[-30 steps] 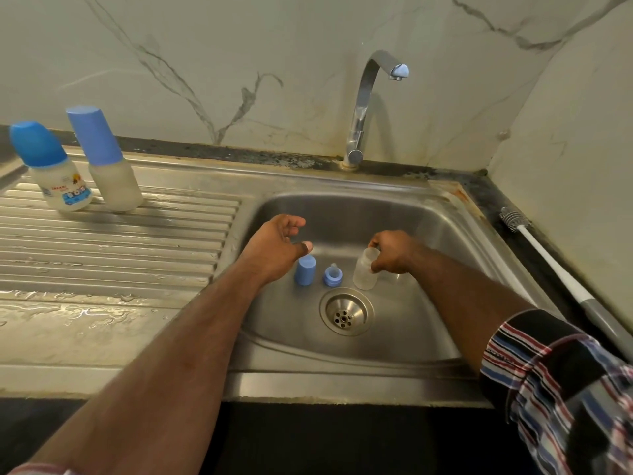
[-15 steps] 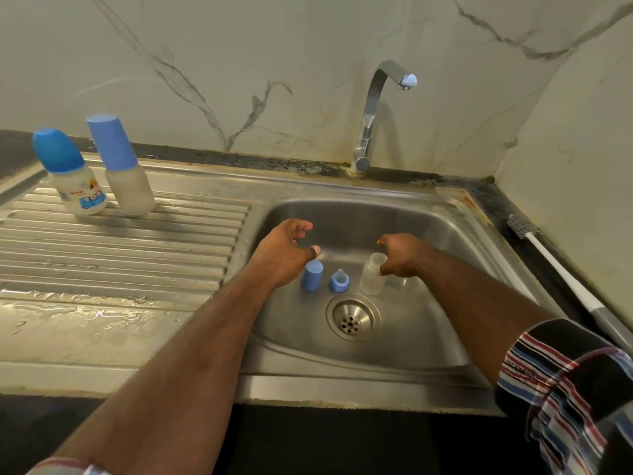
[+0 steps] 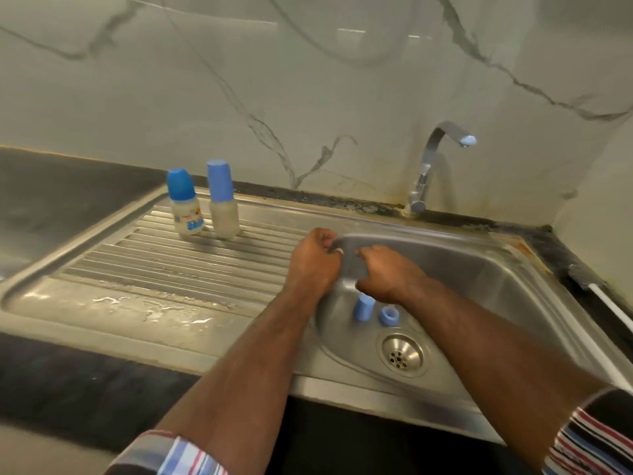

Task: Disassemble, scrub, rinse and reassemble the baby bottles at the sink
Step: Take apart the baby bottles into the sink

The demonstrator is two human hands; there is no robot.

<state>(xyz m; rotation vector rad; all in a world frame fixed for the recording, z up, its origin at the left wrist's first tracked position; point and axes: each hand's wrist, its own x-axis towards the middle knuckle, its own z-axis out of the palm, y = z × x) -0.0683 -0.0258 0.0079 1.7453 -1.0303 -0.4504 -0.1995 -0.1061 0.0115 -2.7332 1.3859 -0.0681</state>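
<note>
Two capped baby bottles stand on the drainboard: one with a printed label [image 3: 186,209] and a plain one [image 3: 223,204] to its right. In the sink basin [image 3: 479,279] a blue cap [image 3: 362,307] and a blue collar with its nipple [image 3: 389,316] stand near the drain [image 3: 402,354]. My left hand [image 3: 313,264] hovers over the basin's left rim with fingers loosely curled and nothing in it. My right hand [image 3: 387,274] hangs just above the blue cap, also loosely curled and empty. The clear bottle body is hidden, likely behind my right forearm.
A chrome faucet [image 3: 432,166] rises at the back of the sink with no water running. A bottle brush [image 3: 587,277] with a white handle lies on the dark counter to the right. The ribbed drainboard [image 3: 171,269] is wet near its front. Marble wall behind.
My right hand has let go of the clear bottle body and both hands have lifted up and to the left, toward the drainboard. The view has swung left and pulled back.
</note>
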